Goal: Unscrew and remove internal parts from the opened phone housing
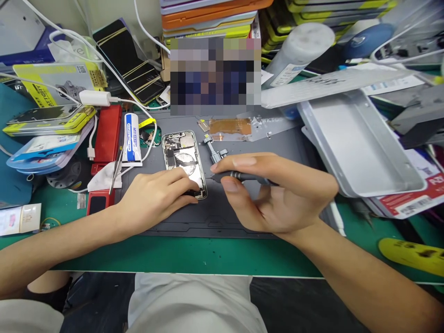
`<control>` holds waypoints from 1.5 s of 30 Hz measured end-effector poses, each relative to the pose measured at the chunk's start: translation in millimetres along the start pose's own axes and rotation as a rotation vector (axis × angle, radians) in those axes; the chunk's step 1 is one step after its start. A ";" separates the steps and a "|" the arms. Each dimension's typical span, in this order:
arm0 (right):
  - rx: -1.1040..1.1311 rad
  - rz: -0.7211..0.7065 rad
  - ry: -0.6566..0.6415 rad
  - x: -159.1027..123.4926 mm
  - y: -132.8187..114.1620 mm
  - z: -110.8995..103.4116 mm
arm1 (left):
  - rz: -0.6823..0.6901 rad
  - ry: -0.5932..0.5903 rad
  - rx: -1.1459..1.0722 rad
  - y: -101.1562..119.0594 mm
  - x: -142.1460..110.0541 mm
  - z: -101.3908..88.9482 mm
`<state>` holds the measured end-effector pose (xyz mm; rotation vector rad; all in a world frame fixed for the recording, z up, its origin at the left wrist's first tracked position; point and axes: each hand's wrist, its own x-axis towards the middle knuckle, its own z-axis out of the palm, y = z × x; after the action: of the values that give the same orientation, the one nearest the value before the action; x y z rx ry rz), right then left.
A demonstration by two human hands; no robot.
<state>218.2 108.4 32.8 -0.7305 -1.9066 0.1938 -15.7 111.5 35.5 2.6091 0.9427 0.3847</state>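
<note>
An opened smartphone [189,157] lies on the dark grey mat, its inner parts and a round coil showing. My left hand [163,192] comes over its lower left edge. The fingers are closed around the lower end of the phone and cover part of it. My right hand [277,194], to the right of the phone, pinches a slim black pen-like tool [239,175] with light rings between thumb and fingers. The tool's tip points left, apart from the phone; its exact kind is unclear. Just beyond those fingers lies a small grey part [213,150] with a flat connector.
The grey work mat [222,217] covers the bench's middle. At left are a white-and-blue tube [132,138], tweezers [116,171], red cases [107,134] and cables. A grey tray [364,148] and a spray can [298,51] stand at right. Stacked boxes [211,18] line the back.
</note>
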 end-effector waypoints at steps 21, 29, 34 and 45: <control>0.296 0.330 -0.181 -17.4 7.9 17.1 | 0.109 -0.657 -0.792 8.0 6.8 -24.0; 0.301 0.319 0.035 -10.7 6.7 15.5 | -0.191 -0.609 -0.978 6.7 10.1 -23.0; 0.379 0.326 0.271 -2.8 4.6 8.6 | -0.524 -0.371 -1.108 5.4 12.3 -20.0; 0.466 0.476 0.085 -4.0 -3.8 13.3 | -0.563 -0.235 -1.206 5.4 13.4 -16.9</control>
<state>206.1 105.5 25.5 -0.8384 -1.4976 0.8591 -8.8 120.2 54.8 1.2174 0.8943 0.3250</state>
